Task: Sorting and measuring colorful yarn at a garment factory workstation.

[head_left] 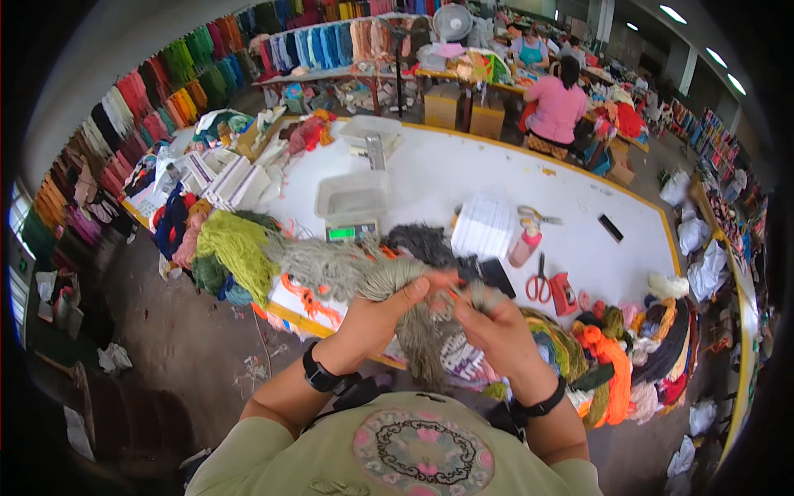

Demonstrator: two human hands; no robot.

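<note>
A thick hank of grey-green yarn [389, 279] is gripped in my left hand [376, 322], thumb laid across it. Its loose end hangs down between my arms over the table's near edge, and more pale grey yarn [318, 266] trails off to the left on the table. Just beside it, my right hand [496, 326] is closed with a small tuft of the same grey yarn [484, 296] pinched at its fingers. Strands seem to run between the two hands, though the fingertips are blurred. Dark grey yarn [418, 241] lies just beyond my hands.
On the white table [430, 169] stand a digital scale [341, 233], a plastic tub [351, 197], paper sheets [484, 225], a pink bottle [525, 246], red-handled scissors [539, 285] and a dark phone [610, 227]. Coloured yarn heaps [612, 364] [227, 248] flank me. Two people work beyond.
</note>
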